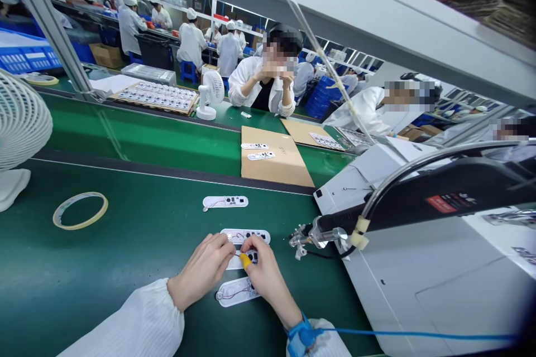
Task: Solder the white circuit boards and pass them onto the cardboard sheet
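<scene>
While our left hand (205,265) and right hand (264,272) meet over a white panel (233,264), crowding is the risk.
Fingers bend inward, but we cannot tell whether they grip anything. The white panel lies on our green bench (146,245) between a farther panel (246,236) and a nearer panel (228,298); our right hand overhangs the latter, so a drag could snag its wires (240,292).

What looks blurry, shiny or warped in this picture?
In the head view, the left hand and right hand look fairly sharp; the far workers look softer; pale reflections streak the green belt; the white beam slants, so the scene seems tilted; dark smudges blot the right-hand corners; coarse squares mask parts of nearer people.
</scene>
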A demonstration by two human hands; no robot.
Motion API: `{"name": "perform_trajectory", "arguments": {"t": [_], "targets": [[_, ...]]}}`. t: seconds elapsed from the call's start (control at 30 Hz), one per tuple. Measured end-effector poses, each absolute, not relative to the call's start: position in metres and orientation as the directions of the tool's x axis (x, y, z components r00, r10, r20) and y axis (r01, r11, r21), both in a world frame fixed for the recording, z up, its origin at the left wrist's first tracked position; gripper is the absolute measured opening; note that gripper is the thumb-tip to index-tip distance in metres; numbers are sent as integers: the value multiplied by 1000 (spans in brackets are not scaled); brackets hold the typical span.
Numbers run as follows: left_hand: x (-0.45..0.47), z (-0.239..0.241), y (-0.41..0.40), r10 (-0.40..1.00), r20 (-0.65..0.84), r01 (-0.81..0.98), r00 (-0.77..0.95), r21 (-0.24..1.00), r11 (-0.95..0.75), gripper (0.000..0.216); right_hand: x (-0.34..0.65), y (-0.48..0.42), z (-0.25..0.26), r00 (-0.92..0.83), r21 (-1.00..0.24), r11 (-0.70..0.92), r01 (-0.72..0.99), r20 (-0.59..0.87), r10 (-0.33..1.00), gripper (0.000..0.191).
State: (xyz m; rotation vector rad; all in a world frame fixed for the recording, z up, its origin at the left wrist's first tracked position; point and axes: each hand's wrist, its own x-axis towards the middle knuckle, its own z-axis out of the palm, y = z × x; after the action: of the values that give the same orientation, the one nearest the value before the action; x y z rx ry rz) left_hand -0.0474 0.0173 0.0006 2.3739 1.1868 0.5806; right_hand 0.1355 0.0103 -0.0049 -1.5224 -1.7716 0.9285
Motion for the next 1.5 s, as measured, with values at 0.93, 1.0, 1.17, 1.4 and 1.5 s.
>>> {"name": "perform_trajectory", "arguments": {"t": [0.93, 1.0, 1.17, 1.4, 1.5], "targets": [[-64, 9, 14, 921, -82, 392, 381, 916, -80, 19, 125, 19, 12, -282, -747, 131, 652, -79, 956, 23], [-64, 3, 14, 936, -91, 308, 340, 951, -19, 17, 125, 19, 13, -289, -750, 138, 647, -74, 954, 16], [-58, -3, 10, 947, -7, 324, 322, 940, -103, 20, 127, 18, 11, -288, -752, 144, 644, -63, 956, 17], [-49, -10, 4, 938, 125, 367, 324, 897, -246, 22, 128, 15, 6, -268, -727, 147, 671, -53, 962, 19], [-49, -12, 5, 934, 127, 372, 333, 893, -254, 23, 128, 15, 5, -273, -725, 157, 671, -45, 961, 20]]}}
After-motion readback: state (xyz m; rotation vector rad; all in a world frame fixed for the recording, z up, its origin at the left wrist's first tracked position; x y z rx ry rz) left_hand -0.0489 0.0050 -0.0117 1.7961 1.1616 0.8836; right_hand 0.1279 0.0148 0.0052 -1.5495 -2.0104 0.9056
